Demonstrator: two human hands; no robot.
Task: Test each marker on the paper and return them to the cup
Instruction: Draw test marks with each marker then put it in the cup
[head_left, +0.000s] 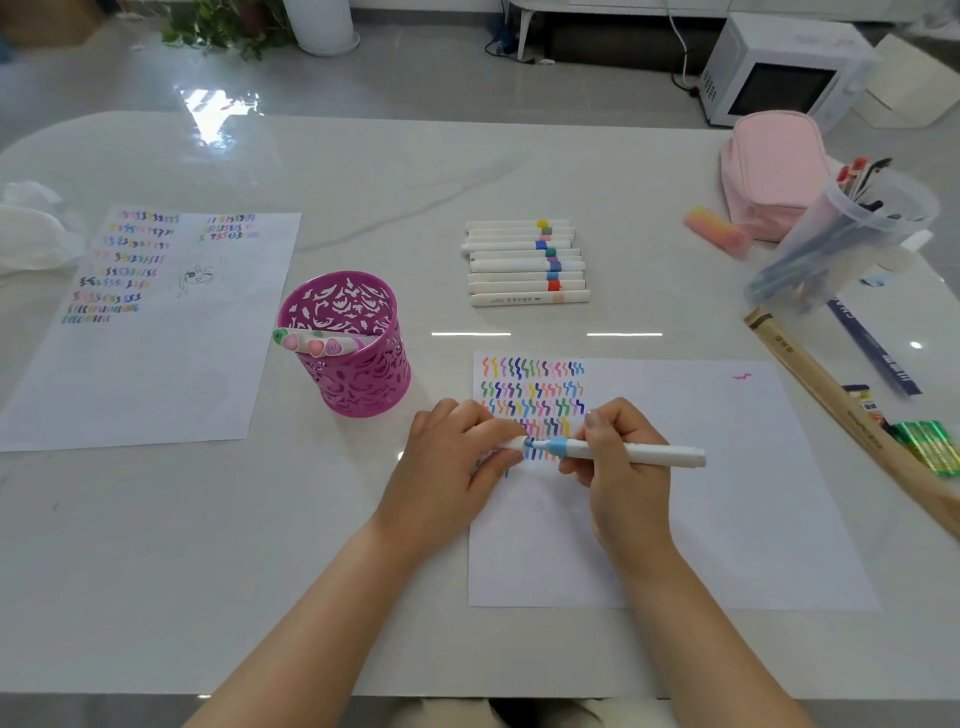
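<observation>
Marker (631, 453) lies almost flat just above the paper (727, 493), long axis left–right. The blue-banded nib end points left, and the tail sticks out right, past the knuckles. R hand (618, 470) grips it w/ fingers curled round the barrel just right of the band. L hand (457, 457) pinches the cap (511, 443) betw. thumb & fingertips, w/ the cap's open end facing right, at the nib. Cap mouth & nib are touching or v. nearly so; can't tell if the cap is going on or coming off. Cap is left, barrel right, both on one line, over the lower squiggle rows in the paper's left part.

Both forearms come in from the near edge & converge, wrists bent inward toward each other.

Cup (363, 379) stands upright, off the paper, left of & a bit farther than the L hand. A few markers lean out over its left rim. L hand is the nearer one to it; R hand would have to reach across.

My read: if capping, press the pieces together along that axis. Marker then has to tip from flat to upright & travel left & far to drop in.

Row of markers (527, 262) lies flat at mid-table beyond the paper, axes also left–right. Prob. those are not yet tested, so the task looks partway done.
</observation>
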